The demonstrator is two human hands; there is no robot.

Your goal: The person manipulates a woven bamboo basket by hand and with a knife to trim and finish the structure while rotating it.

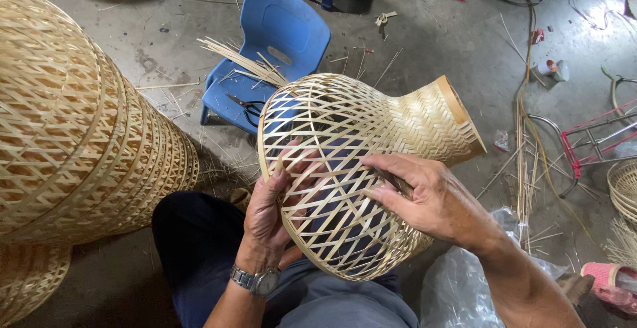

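Note:
A woven bamboo lampshade [398, 122], vase-shaped with an open lattice body and a tightly woven neck, lies tilted on my lap. My left hand [272, 215], with a wristwatch, grips the wide rim, its fingers hooked inside the lattice. My right hand [424, 198] rests on the outside of the lattice, fingers pressed on the strips. A dark slim tool or strip shows under its fingers; which one I cannot tell.
A stack of similar woven shades [79, 135] fills the left. A small blue plastic chair [272, 49] ahead carries bamboo strips [242, 62] and scissors [247, 107]. Loose strips, tape rolls [552, 69] and a metal frame [597, 142] lie to the right. A plastic bag [458, 281] sits by my knee.

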